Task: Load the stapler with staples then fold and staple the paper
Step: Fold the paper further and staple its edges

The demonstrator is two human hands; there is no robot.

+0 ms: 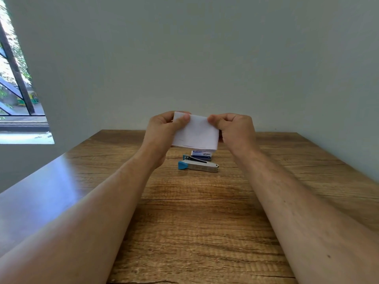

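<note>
A folded white paper (196,133) is held up in the air above the far middle of the wooden table (205,222). My left hand (162,130) pinches its upper left corner with thumb on the front. My right hand (233,130) pinches its upper right edge. Below the paper a metal stapler with a blue tip (198,165) lies on the table, its top arm swung apart from the base. Just behind it sits a small blue and white staple box (201,154), partly hidden by the paper.
A plain grey-green wall (205,58) stands right behind the table's far edge. A window (16,89) is at the far left. Both forearms stretch across the table's middle.
</note>
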